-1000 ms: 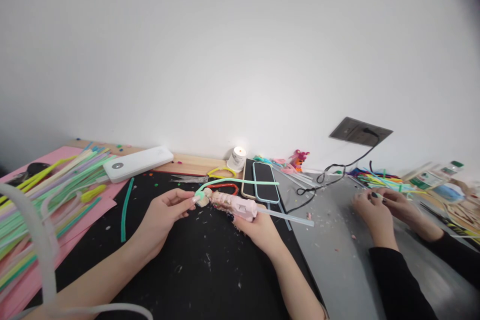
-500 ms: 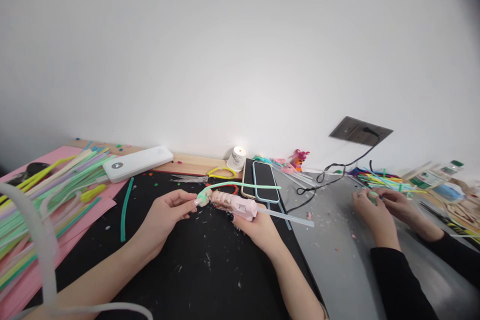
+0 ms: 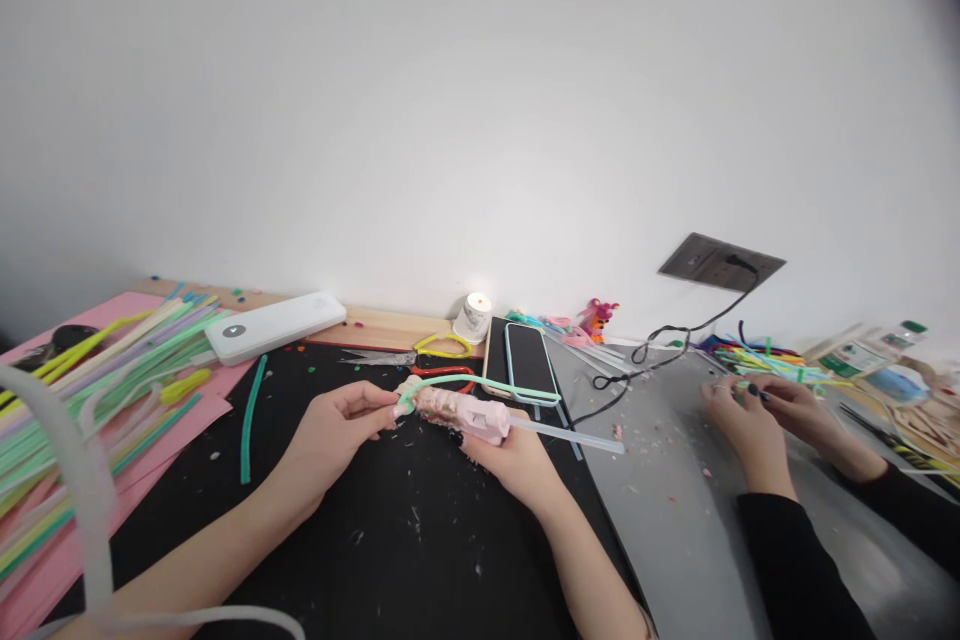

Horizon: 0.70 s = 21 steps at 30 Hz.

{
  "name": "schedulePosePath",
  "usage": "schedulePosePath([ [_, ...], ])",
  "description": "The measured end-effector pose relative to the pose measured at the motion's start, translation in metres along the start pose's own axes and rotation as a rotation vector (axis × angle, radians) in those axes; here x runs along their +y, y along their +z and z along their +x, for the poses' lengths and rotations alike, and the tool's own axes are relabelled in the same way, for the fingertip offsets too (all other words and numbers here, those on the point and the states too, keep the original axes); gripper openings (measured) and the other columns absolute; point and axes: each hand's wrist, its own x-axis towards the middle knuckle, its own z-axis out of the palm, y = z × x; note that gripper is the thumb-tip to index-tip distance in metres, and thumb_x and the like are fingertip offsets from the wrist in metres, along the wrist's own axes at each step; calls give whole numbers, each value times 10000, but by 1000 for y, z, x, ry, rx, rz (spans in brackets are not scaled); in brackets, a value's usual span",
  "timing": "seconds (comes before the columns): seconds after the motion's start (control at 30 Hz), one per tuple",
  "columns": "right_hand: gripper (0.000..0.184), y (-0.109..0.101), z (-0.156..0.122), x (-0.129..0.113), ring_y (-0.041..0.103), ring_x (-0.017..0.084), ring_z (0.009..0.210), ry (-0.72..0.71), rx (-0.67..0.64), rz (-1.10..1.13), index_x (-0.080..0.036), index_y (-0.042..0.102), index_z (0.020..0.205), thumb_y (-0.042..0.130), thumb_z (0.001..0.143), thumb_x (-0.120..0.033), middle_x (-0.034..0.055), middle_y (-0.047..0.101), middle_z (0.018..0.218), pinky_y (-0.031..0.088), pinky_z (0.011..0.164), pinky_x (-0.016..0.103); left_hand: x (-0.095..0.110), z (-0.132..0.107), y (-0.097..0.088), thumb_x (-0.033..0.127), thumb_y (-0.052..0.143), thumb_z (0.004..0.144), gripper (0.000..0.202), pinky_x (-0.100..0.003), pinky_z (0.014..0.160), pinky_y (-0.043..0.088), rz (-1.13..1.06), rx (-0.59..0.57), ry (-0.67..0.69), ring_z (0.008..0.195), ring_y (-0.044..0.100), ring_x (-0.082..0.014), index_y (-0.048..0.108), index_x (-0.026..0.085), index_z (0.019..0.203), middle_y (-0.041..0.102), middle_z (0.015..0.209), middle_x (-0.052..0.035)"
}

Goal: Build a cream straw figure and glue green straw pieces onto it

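In front of me, my left hand [image 3: 341, 425] pinches the curled end of a mint-green pipe cleaner [image 3: 480, 381]. The stem's long free part arches to the right, over the pink hot glue gun [image 3: 480, 418]. My right hand [image 3: 517, 462] is wrapped round that glue gun from below. Its nozzle end points left, close to my left fingertips; whether it touches the stem I cannot tell. A translucent glue stick [image 3: 577, 434] juts from the gun's back end. Scissors [image 3: 442, 347] with yellow and red handles lie just behind.
On the left, many pipe cleaners [image 3: 97, 410] lie on pink paper [image 3: 202, 420] beside a white power bank [image 3: 274, 325]. A phone [image 3: 531, 365] and a paper cup [image 3: 474, 320] stand behind. A co-worker's hands [image 3: 757, 420] work at right, near a black cable [image 3: 645, 360].
The pipe cleaner's free end has dipped lower and moved slightly left. The glue gun has shifted a little left. My left fingers stay pinched on the stem.
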Motion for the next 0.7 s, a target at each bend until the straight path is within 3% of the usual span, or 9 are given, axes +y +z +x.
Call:
schedulePosePath([
  [0.27, 251, -2, 0, 5, 594, 180, 749, -20, 16, 26, -164, 681, 977, 607, 739, -188, 33, 686, 901, 461, 657, 249, -2, -1, -2, 313, 743, 619, 185, -239, 606, 433, 19, 36, 19, 671, 595, -175, 699, 184, 744, 678, 665, -3],
  [0.5, 249, -3, -1, 8, 571, 159, 679, 15, 19, 24, -159, 680, 974, 621, 738, -212, 21, 680, 841, 445, 607, 238, 0, -1, -3, 325, 742, 612, 197, -244, 595, 432, -10, 88, 14, 663, 600, -177, 700, 180, 739, 672, 638, 1],
  [0.7, 261, -3, -1, 2, 555, 142, 664, -9, -52, 48, -165, 690, 969, 584, 731, -159, 12, 679, 841, 423, 589, 223, 2, -1, -2, 333, 762, 589, 242, -239, 592, 425, -58, 107, -1, 657, 590, -167, 697, 165, 750, 665, 627, 2],
])
